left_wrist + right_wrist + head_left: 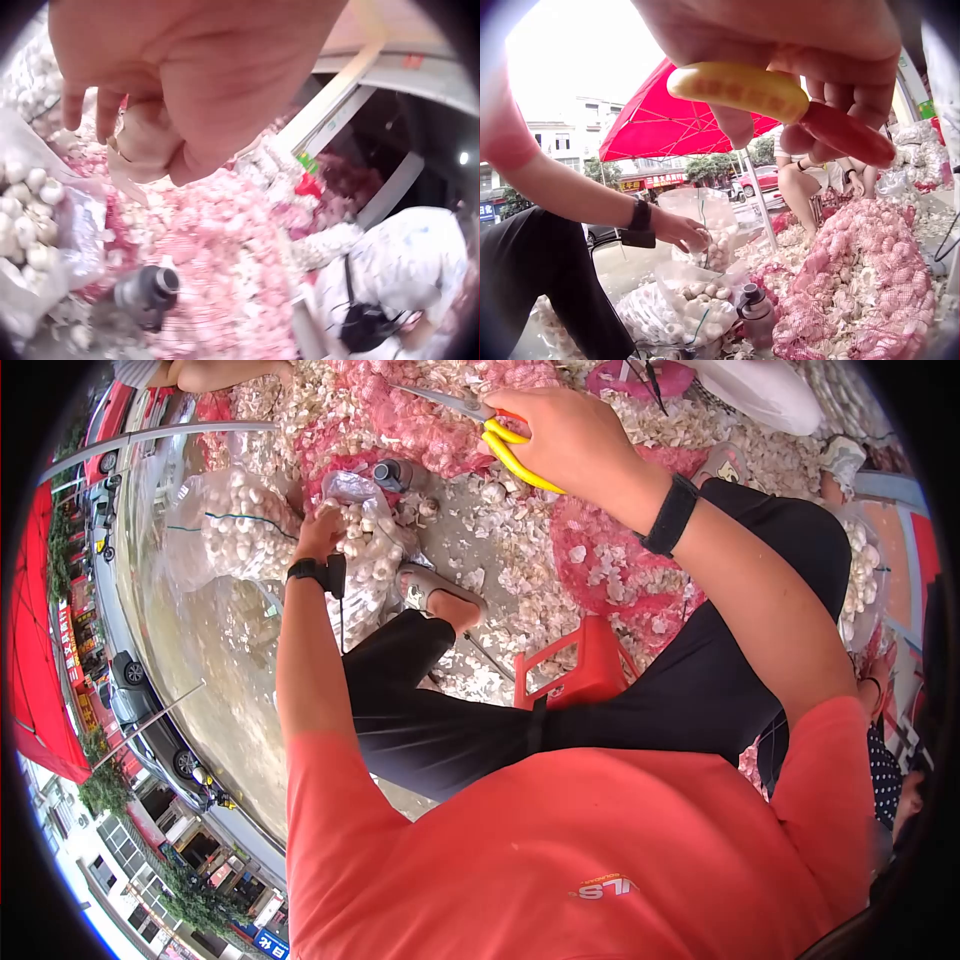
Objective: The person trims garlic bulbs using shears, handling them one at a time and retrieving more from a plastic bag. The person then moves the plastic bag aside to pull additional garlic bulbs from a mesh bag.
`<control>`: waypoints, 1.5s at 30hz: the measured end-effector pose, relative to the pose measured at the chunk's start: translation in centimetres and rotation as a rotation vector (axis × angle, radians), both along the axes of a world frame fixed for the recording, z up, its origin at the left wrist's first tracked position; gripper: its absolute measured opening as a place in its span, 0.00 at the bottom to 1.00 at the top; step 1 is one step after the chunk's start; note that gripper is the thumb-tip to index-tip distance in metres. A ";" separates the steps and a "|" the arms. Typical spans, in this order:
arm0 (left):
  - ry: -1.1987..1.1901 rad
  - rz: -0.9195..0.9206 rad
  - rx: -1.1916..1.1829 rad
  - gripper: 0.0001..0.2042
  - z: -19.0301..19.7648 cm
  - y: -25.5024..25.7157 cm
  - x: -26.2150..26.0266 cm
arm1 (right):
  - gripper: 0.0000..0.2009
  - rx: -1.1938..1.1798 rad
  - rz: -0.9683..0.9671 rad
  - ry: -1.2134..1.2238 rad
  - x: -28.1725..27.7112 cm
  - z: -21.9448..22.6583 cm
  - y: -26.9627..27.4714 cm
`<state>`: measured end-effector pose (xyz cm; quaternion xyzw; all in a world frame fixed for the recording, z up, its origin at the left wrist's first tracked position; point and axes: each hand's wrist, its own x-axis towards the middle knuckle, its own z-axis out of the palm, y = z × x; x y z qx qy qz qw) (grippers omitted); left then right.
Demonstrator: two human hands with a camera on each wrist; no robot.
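My left hand [318, 532] is over an open clear plastic bag of garlic bulbs [372, 545]. In the left wrist view, its thumb and fingers pinch a pale garlic bulb [148, 140] with loose papery skin. Away to the right, my right hand [575, 438] grips scissors [512, 458] with yellow and red handles, the blades pointing left. From the right wrist, the yellow handle [739, 90] and the red one show under the palm, with fingers curled around them; the blades are hidden there. A grey bottle [757, 311] stands beside the open bag.
Behind the open bag stands another full bag of garlic [235, 525]. Red mesh sacks of garlic [855, 277] and shed skins cover the ground ahead. A red plastic stool [590, 660] is under me. Another person [810, 176] sits opposite, near a canopy pole [759, 199].
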<state>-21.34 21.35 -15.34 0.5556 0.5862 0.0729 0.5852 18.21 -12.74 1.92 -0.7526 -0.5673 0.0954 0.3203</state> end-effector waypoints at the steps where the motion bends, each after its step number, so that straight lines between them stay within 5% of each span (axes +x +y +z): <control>1: -0.092 0.226 -0.158 0.09 2.0 -3.7 2.9 | 0.16 0.056 0.000 -0.031 0.1 -0.8 0.1; 7: -0.131 0.157 -0.260 0.10 -0.5 -0.7 1.8 | 0.13 0.070 -0.013 -0.055 0.5 -1.1 0.2; 10: 0.117 0.162 -0.210 0.12 -1.3 0.1 1.2 | 0.14 0.024 -0.002 -0.052 0.2 -1.6 0.4; 15: -0.488 -0.061 -0.568 0.04 -6.9 -1.1 0.8 | 0.14 -0.003 -0.003 -0.065 0.2 -2.3 0.4; 19: -0.099 0.009 -0.476 0.04 -8.7 -0.2 -0.2 | 0.15 -0.001 -0.009 -0.077 0.2 -2.4 0.4; 21: 0.486 -0.038 0.079 0.10 -8.9 -0.2 -1.5 | 0.15 0.005 -0.008 -0.072 0.0 -2.2 0.2; 23: 0.545 -0.052 0.166 0.17 -11.4 0.7 -4.6 | 0.15 -0.011 0.031 -0.060 -0.2 -1.9 -0.1; 26: 1.197 -1.079 0.389 0.29 -15.5 0.4 -6.5 | 0.15 0.007 0.040 -0.070 -0.2 -2.2 -0.3; 28: 1.267 -1.172 0.484 0.28 -16.6 -1.1 -6.4 | 0.16 0.021 0.041 -0.077 0.1 -2.2 -0.3; 31: 1.210 -0.713 0.181 0.32 -17.4 -1.4 -8.1 | 0.16 0.017 0.017 -0.078 0.6 -1.7 -0.1; 35: 1.122 -0.776 0.217 0.29 -20.3 0.9 -12.0 | 0.17 -0.004 -0.021 -0.069 1.2 -1.4 -0.2; 36: 1.085 -0.596 0.220 0.27 -14.7 -1.9 -8.2 | 0.17 0.001 -0.025 -0.069 1.3 -1.2 -0.3; 39: 1.022 -0.779 0.450 0.21 -19.8 1.1 -12.2 | 0.16 -0.015 -0.014 -0.074 1.4 -1.0 -0.5; 40: 1.030 -0.673 0.352 0.21 -12.9 -2.0 -7.5 | 0.16 -0.003 -0.017 -0.075 1.5 -1.1 -0.5; 45: 0.843 -0.222 0.731 0.16 -7.7 -2.9 -0.8 | 0.16 -0.006 -0.024 -0.092 2.0 -0.9 -0.7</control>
